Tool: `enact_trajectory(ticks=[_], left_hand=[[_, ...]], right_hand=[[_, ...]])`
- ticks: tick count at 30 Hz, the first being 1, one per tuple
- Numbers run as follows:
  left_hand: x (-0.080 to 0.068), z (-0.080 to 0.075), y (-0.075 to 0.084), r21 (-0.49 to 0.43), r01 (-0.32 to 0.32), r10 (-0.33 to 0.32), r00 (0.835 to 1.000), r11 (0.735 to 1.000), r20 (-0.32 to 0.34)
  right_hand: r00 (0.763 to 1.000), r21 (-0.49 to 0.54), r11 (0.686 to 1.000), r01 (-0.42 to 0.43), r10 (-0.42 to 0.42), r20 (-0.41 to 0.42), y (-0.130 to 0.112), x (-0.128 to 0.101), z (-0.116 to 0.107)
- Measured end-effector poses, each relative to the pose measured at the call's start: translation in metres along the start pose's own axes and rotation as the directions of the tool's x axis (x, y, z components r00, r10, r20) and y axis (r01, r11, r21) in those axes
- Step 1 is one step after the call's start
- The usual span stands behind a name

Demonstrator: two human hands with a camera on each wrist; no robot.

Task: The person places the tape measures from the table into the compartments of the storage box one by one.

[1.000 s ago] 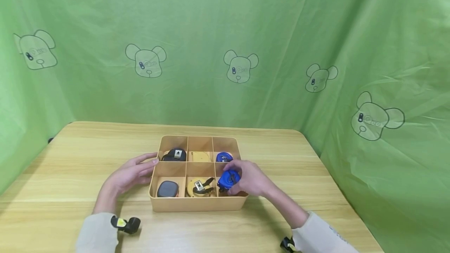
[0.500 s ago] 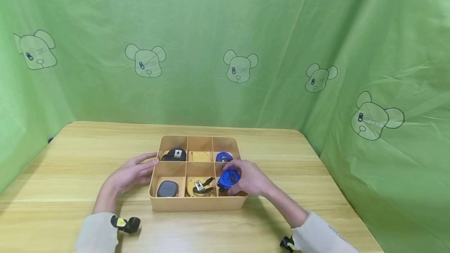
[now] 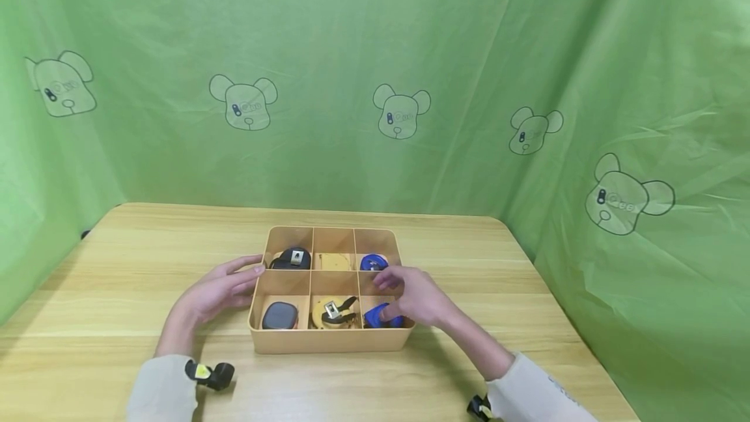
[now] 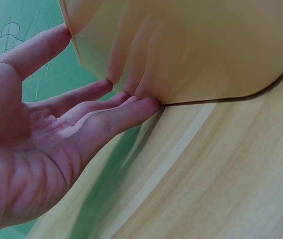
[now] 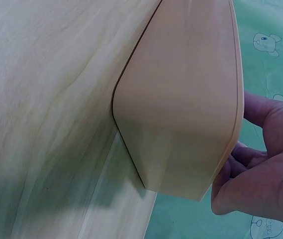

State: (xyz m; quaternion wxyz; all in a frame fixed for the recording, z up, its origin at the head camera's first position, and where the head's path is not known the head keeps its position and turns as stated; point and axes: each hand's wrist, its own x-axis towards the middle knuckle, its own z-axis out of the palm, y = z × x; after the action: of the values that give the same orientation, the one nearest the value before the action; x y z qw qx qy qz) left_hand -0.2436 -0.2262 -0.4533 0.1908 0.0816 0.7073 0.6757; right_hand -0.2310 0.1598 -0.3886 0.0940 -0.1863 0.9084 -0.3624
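A tan box (image 3: pixel 328 342) with several compartments stands on the table, with tape measures inside. My right hand (image 3: pixel 418 298) hovers over the front right compartment, fingers loosely bent, thumb at a blue tape measure (image 3: pixel 374 318) lying there; whether they touch is unclear. In the right wrist view the box's outer wall (image 5: pixel 181 89) hides the compartment. My left hand (image 3: pixel 218 293) touches the left side of the box with extended fingers; the left wrist view shows the fingertips against the wall (image 4: pixel 206 55), the thumb at the rim.
Other compartments hold a black tape measure (image 3: pixel 287 258), a dark grey rounded one (image 3: pixel 280 315), a yellow one with a black strap (image 3: pixel 319 312), a yellow piece (image 3: pixel 334 262) and a second blue one (image 3: pixel 369 262). Green curtain (image 3: pixel 328 168) stands behind the table (image 3: pixel 176 239).
The blue tape measure, earlier held tilted in my right hand, now lies lower in the front right compartment. Those fingers have let go and lifted slightly. My left hand stays at the box.
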Motion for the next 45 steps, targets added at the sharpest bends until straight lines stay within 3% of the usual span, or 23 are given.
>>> enact_trajectory(ticks=[16,29,38,45], left_hand=[[0.001,0.000,-0.001,0.002,0.002,-0.002,1.000,1.000,-0.004],[0.001,0.001,-0.001,0.003,-0.001,0.001,1.000,1.000,-0.005],[0.000,-0.001,-0.001,0.008,-0.002,0.002,1.000,1.000,-0.001],[0.000,-0.002,-0.001,0.015,-0.001,0.001,1.000,1.000,0.000]], right_hand=[[1.000,0.017,1.000,-0.004,0.004,0.000,0.001,0.001,0.000],[0.995,0.071,0.997,-0.020,0.013,0.102,0.003,0.007,-0.013],[0.998,0.099,0.993,-0.061,0.058,0.034,0.003,0.012,-0.023],[0.992,0.236,0.966,-0.107,0.121,-0.046,0.006,0.015,-0.029]])
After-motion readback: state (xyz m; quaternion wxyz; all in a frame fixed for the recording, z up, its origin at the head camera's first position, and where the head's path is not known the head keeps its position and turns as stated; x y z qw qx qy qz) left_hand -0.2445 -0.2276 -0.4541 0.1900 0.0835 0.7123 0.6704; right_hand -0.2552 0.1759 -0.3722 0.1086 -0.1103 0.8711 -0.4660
